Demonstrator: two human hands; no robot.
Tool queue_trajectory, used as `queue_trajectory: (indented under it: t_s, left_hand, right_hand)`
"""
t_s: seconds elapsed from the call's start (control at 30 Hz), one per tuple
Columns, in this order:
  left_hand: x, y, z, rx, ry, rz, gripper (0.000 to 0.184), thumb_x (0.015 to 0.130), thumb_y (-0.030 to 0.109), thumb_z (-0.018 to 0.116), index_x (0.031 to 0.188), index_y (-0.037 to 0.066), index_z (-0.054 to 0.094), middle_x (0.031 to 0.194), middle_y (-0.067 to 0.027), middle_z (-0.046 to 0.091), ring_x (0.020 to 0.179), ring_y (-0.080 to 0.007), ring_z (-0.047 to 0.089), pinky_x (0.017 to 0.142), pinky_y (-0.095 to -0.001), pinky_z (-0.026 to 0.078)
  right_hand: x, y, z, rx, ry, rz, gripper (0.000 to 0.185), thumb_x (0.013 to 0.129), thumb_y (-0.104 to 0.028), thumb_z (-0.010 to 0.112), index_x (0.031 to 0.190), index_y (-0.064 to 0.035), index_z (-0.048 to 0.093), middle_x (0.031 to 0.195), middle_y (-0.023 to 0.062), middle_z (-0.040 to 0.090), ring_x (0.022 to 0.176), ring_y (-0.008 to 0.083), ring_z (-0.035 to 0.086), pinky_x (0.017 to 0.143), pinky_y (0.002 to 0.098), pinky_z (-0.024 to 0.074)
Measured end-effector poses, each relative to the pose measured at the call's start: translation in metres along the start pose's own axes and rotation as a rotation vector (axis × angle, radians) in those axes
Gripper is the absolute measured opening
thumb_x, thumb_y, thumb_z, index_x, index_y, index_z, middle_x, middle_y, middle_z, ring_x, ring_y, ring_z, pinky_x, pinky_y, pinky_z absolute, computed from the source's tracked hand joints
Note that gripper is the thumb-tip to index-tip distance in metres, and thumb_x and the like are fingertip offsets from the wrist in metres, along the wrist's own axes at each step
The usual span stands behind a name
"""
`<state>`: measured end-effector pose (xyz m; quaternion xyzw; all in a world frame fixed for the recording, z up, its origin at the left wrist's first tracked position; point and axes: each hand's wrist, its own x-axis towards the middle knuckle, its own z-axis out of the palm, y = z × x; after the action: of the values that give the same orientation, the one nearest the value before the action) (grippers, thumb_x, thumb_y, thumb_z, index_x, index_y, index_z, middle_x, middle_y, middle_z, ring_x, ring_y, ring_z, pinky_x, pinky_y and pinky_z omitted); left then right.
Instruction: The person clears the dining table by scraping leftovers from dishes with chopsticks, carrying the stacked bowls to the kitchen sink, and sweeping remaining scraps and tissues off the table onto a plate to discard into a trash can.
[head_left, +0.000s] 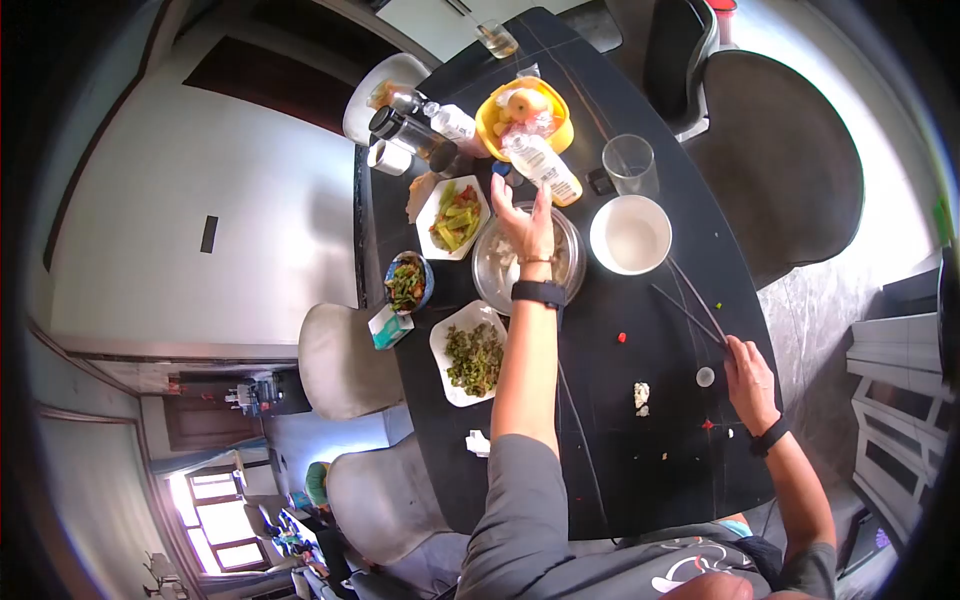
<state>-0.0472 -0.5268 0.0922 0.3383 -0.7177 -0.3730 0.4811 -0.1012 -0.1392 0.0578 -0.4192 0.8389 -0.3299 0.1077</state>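
My left hand [525, 225] is above a clear round bowl [487, 272], its fingers spread and holding nothing. Its fingertips are close to a white bottle with a yellow end [545, 170], which leans by a yellow basket [567, 134] of fruit. Over at the table's right side, my right hand [750, 382] is closed around dark chopsticks [697, 312], whose tips point up and left. Near those tips stands a white bowl [631, 234]. Left of the clear bowl are a plate of green vegetables [456, 217] and, lower, a plate of chopped greens [474, 358].
An empty glass [629, 168], a dark-capped bottle [412, 138], a white cup [389, 157] and a small blue bowl [408, 282] stand on the black table [640, 470]. Food scraps [641, 398] lie near me. Chairs [350, 362] flank the table.
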Motion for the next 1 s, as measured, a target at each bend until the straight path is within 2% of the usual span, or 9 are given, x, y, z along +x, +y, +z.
queue_trajectory:
  t_s: [0.07,0.2,0.33,0.43,0.57,0.7,0.77,0.87,1.0]
  left_hand:
    - [0.013,-0.016,0.021,0.22,0.053,0.214,0.09,0.065,0.022,0.076,0.132,-0.002,0.021,0.13,-0.025,0.034,0.12,-0.0385,0.034,0.102,-0.0432,0.026]
    - [0.025,-0.008,0.04,0.337,0.028,0.135,0.098,0.06,0.023,0.08,0.133,-0.004,0.019,0.13,-0.0259,0.033,0.123,-0.0354,0.032,0.103,-0.0401,0.026]
    - [0.037,-0.028,0.043,0.439,0.035,0.141,0.094,0.059,0.024,0.079,0.131,-0.001,0.023,0.126,-0.0246,0.04,0.115,-0.0369,0.041,0.098,-0.0416,0.034]
    - [0.034,-0.022,0.042,0.398,0.032,0.103,0.087,0.06,0.021,0.077,0.129,0.002,0.027,0.124,-0.0239,0.042,0.107,-0.0368,0.049,0.094,-0.0413,0.039]
    - [0.033,-0.01,0.029,0.163,0.31,0.279,0.08,0.066,0.02,0.073,0.126,-0.001,0.025,0.115,-0.0206,0.044,0.104,-0.0288,0.05,0.087,-0.0388,0.045]
    - [-0.016,0.113,-0.012,-0.423,0.203,0.145,0.064,0.08,0.01,0.059,0.131,0.003,0.021,0.119,-0.0198,0.041,0.104,-0.024,0.049,0.087,-0.037,0.044]
    - [-0.056,0.145,-0.043,-0.406,0.063,0.168,0.077,0.077,0.002,0.059,0.136,0.006,0.01,0.122,-0.018,0.041,0.105,-0.0216,0.048,0.085,-0.0346,0.045]
    - [-0.124,0.175,-0.077,-0.093,-0.116,0.304,0.078,0.068,0.009,0.064,0.132,0.001,0.019,0.116,-0.0197,0.045,0.103,-0.0271,0.05,0.087,-0.0377,0.043]
    - [-0.218,0.187,-0.114,0.283,-0.405,0.22,0.069,0.062,0.013,0.071,0.121,-0.002,0.039,0.104,-0.0147,0.053,0.096,-0.0247,0.054,0.086,-0.0339,0.042]
  right_hand:
    - [0.0,0.005,0.005,-0.079,-0.081,0.03,0.035,0.075,-0.002,0.057,0.109,-0.0037,0.049,0.091,0.0123,0.048,0.088,0.0287,0.05,0.072,0.0348,0.0444]
    - [0.004,-0.005,0.0,-0.107,-0.061,-0.078,0.044,0.069,-0.004,0.061,0.112,-0.0053,0.05,0.112,0.013,0.046,0.101,0.0304,0.044,0.085,0.0383,0.039]
    - [-0.002,-0.01,0.005,-0.057,-0.136,-0.257,0.045,0.067,-0.01,0.065,0.111,-0.0132,0.053,0.109,0.0147,0.045,0.085,0.0282,0.05,0.069,0.0358,0.0449]
    - [-0.01,-0.009,0.014,-0.031,-0.216,-0.3,0.038,0.07,-0.007,0.06,0.108,-0.0088,0.054,0.109,0.0149,0.043,0.083,0.0257,0.051,0.067,0.0356,0.0477]
    - [-0.014,-0.012,0.015,-0.098,-0.27,-0.347,0.034,0.07,-0.005,0.058,0.104,-0.0048,0.054,0.104,0.014,0.044,0.083,0.025,0.051,0.065,0.0344,0.0489]
    - [-0.018,-0.01,0.03,-0.202,-0.291,-0.338,0.033,0.07,-0.004,0.058,0.102,-0.0031,0.053,0.096,0.0131,0.046,0.081,0.0257,0.053,0.061,0.0334,0.0488]
    - [-0.018,-0.013,0.029,-0.247,-0.301,-0.335,0.033,0.071,-0.004,0.058,0.103,-0.0032,0.052,0.095,0.013,0.046,0.081,0.0261,0.053,0.061,0.0336,0.0486]
    - [-0.011,-0.028,0.004,0.177,-0.24,-0.241,0.032,0.075,-0.001,0.058,0.106,-0.0029,0.049,0.098,0.0151,0.046,0.082,0.031,0.056,0.064,0.0354,0.0487]
    - [-0.02,-0.063,-0.066,0.689,-0.287,-0.103,0.032,0.076,0.011,0.052,0.106,-0.0012,0.047,0.098,0.0092,0.045,0.078,0.0152,0.057,0.062,0.0249,0.0471]
